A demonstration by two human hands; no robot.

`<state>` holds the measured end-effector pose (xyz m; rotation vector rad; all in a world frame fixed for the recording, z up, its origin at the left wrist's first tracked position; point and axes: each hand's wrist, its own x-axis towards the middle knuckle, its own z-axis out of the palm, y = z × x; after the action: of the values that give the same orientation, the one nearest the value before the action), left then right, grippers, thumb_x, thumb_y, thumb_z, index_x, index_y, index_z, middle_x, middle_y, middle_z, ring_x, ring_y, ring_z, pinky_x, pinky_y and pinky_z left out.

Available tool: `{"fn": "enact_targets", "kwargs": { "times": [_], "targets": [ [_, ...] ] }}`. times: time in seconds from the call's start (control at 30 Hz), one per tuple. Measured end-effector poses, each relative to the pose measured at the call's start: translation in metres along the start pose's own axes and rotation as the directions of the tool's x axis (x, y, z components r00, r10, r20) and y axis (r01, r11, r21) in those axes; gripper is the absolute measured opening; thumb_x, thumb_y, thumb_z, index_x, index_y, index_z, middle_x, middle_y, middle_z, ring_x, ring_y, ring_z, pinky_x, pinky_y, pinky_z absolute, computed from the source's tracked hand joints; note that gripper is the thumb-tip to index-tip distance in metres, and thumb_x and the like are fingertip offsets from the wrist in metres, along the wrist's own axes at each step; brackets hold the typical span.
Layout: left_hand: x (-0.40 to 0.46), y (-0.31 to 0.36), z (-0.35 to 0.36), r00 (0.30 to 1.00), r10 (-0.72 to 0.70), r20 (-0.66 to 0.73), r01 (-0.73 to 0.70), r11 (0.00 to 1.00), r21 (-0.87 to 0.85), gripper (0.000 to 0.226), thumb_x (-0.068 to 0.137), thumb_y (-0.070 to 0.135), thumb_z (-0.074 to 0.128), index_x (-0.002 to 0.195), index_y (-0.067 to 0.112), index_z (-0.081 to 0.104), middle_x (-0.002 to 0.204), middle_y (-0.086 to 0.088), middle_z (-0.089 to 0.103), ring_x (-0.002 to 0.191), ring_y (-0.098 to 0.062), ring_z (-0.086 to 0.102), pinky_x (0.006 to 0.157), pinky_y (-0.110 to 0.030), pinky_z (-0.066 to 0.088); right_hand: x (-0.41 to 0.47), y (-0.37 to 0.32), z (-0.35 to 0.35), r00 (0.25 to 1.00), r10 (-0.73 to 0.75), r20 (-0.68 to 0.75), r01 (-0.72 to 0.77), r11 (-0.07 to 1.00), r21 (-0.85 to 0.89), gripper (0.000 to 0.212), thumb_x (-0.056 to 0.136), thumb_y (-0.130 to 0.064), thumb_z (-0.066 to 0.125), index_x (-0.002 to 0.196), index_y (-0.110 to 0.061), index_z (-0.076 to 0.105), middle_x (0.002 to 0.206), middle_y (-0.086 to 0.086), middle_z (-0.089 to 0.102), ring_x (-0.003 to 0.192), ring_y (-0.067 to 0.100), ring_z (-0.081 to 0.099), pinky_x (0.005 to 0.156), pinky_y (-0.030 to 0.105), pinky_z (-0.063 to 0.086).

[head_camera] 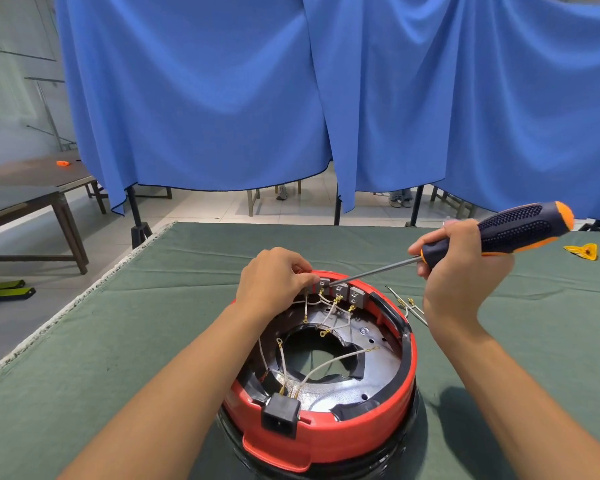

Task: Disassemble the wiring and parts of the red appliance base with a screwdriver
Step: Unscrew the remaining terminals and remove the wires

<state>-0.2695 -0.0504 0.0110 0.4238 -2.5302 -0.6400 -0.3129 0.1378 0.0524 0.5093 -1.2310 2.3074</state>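
Observation:
The red appliance base (pixel 361 434) lies upside down on the green cloth, its inside open toward me. White wires (pixel 329 365) with brass terminals cross the black and silver interior. Grey switch blocks (pixel 347 293) sit along the far rim, and a black power socket (pixel 280 413) is at the near rim. My left hand (pixel 274 278) pinches the leftmost grey block at the far rim. My right hand (pixel 461 268) grips a black and orange screwdriver (pixel 513 233), whose tip touches that same block.
Loose removed wires (pixel 407 304) lie on the green table cloth (pixel 118 341) right of the base. A yellow wrapper (pixel 583 251) sits at the far right. Blue curtains (pixel 291 98) hang behind the table. Wooden tables (pixel 32 188) stand at the left.

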Motion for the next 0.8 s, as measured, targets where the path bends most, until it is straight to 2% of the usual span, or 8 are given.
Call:
{"fn": "enact_targets", "kwargs": {
  "times": [0.13,0.3,0.37,0.43,0.47,0.5,0.63,0.8],
  "targets": [
    [0.000,0.000,0.001,1.000,0.001,-0.003,-0.001,1.000,0.002,0.021,0.080,0.046,0.069,0.093,0.030,0.075,0.092,0.008,0.073,0.084,-0.011,0.064,0.070,-0.029,0.051,-0.005,0.001,0.002,1.000,-0.002,0.012,0.002,1.000,-0.011,0.025,0.066,-0.022,0.054,0.042,-0.017,0.054,0.041,0.004,0.055,0.031,0.016,0.041,0.037,0.017,0.032],
    [-0.001,0.000,0.000,1.000,0.003,-0.003,-0.003,1.000,0.004,0.022,0.080,0.047,0.069,0.093,0.030,0.075,0.092,0.008,0.073,0.084,-0.012,0.064,0.070,-0.030,0.052,-0.009,0.000,0.006,0.998,-0.040,0.049,0.043,0.998,-0.054,0.018,0.069,-0.012,0.050,0.056,0.002,0.052,0.041,0.000,0.053,0.031,0.011,0.042,0.038,0.014,0.032],
    [0.000,0.000,0.001,1.000,0.002,-0.005,-0.002,1.000,0.005,0.023,0.080,0.047,0.069,0.094,0.030,0.075,0.092,0.008,0.073,0.083,-0.012,0.064,0.071,-0.031,0.052,-0.010,-0.002,0.011,0.994,-0.053,0.094,0.058,0.997,-0.046,0.022,0.066,-0.014,0.053,0.062,0.008,0.053,0.042,-0.001,0.052,0.033,0.009,0.044,0.039,0.014,0.034],
    [0.000,0.000,0.001,1.000,0.001,-0.009,-0.001,1.000,0.006,0.023,0.079,0.047,0.070,0.094,0.030,0.075,0.091,0.008,0.073,0.082,-0.012,0.064,0.069,-0.029,0.050,-0.008,-0.003,0.018,0.991,-0.041,0.125,0.046,0.998,-0.039,0.017,0.064,-0.017,0.056,0.059,0.000,0.055,0.042,-0.003,0.051,0.035,0.012,0.047,0.040,0.016,0.037],
    [0.000,0.000,0.001,1.000,0.001,-0.010,-0.001,1.000,0.007,0.023,0.079,0.047,0.070,0.094,0.030,0.075,0.091,0.008,0.073,0.082,-0.012,0.064,0.068,-0.028,0.049,-0.005,-0.005,0.023,0.991,-0.037,0.129,0.044,0.998,-0.049,0.011,0.064,-0.015,0.056,0.053,-0.014,0.055,0.041,-0.005,0.050,0.035,0.013,0.048,0.040,0.017,0.038],
    [0.000,0.000,0.001,1.000,0.000,-0.010,0.000,1.000,0.008,0.023,0.079,0.047,0.070,0.094,0.030,0.075,0.090,0.008,0.073,0.081,-0.012,0.064,0.068,-0.028,0.049,-0.002,-0.005,0.028,0.990,-0.050,0.130,0.060,0.996,-0.073,0.019,0.066,-0.014,0.055,0.049,-0.023,0.053,0.039,-0.006,0.048,0.034,0.013,0.047,0.039,0.018,0.039],
    [0.000,-0.001,0.002,1.000,0.007,-0.011,-0.007,1.000,0.011,0.021,0.080,0.045,0.070,0.094,0.031,0.076,0.090,0.008,0.073,0.081,-0.013,0.064,0.067,-0.028,0.049,0.015,-0.003,0.042,0.988,-0.073,0.137,0.096,0.980,-0.176,0.021,0.068,-0.014,0.051,0.049,-0.011,0.043,0.035,-0.006,0.041,0.032,0.015,0.040,0.037,0.022,0.037],
    [0.000,-0.001,0.002,1.000,0.013,-0.004,-0.013,1.000,0.014,0.021,0.080,0.045,0.070,0.094,0.031,0.076,0.091,0.009,0.073,0.082,-0.012,0.064,0.068,-0.028,0.050,0.032,0.005,0.049,0.996,-0.039,0.077,0.056,0.972,-0.226,0.022,0.070,-0.015,0.050,0.052,-0.007,0.040,0.037,0.000,0.038,0.031,0.020,0.038,0.036,0.018,0.032]
  ]
}}
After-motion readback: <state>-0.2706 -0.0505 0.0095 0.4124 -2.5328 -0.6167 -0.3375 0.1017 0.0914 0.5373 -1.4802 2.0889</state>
